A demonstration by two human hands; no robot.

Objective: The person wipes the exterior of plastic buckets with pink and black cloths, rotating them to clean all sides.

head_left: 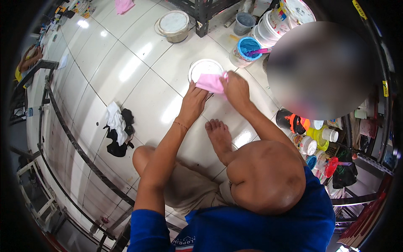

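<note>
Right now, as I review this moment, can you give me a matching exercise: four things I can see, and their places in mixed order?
Things
1. pink cloth
2. magenta-handled tool
3. white and black cloths
4. beige lidded tub

Places
A. beside the black metal post
B. heaped on the tiled floor, to the person's left
C. between the left hand and the right hand
D. sticking out of the tub of blue

Pairs: 1-C, 2-D, 3-B, 4-A
</note>
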